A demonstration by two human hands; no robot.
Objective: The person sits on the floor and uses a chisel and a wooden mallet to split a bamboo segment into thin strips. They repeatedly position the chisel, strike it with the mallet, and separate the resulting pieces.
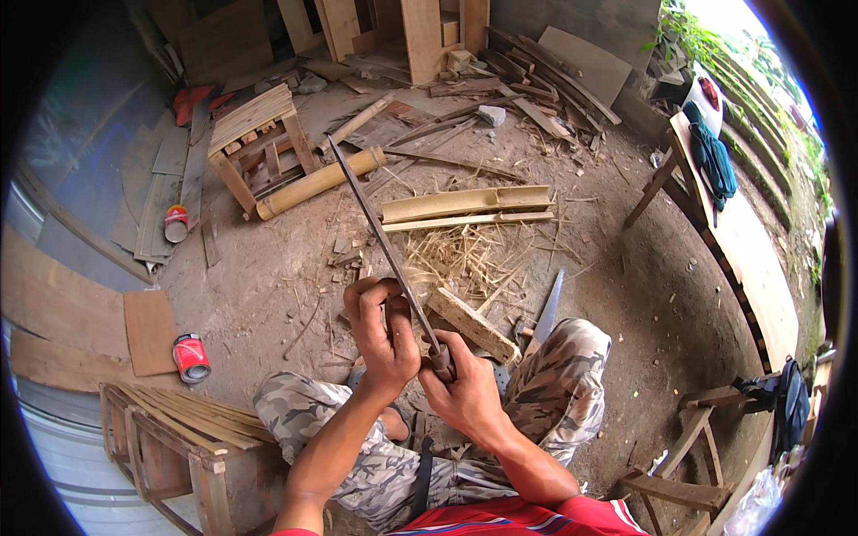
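A long, narrow machete (380, 234) slants up and to the left in front of me, its dark blade pointing away. My right hand (465, 386) is wrapped round its short handle (441, 359). Beside the lower blade, my left hand (384, 332) has its fingers curled in close to the metal; whether they grip the blade or something small is hidden. Between my knees lies a rough wooden block (474, 326), with a hand saw (547, 308) to its right. Beyond them are a split bamboo half (465, 204) and a thin bamboo strip (469, 221).
Bamboo shavings (465, 259) cover the ground ahead. A whole bamboo pole (322, 183) rests by a small slatted stool (255, 125). Two red cans (190, 357) stand at left, near a slatted bench (170, 438). A long bench (742, 259) runs along the right; scrap wood (554, 85) lies behind.
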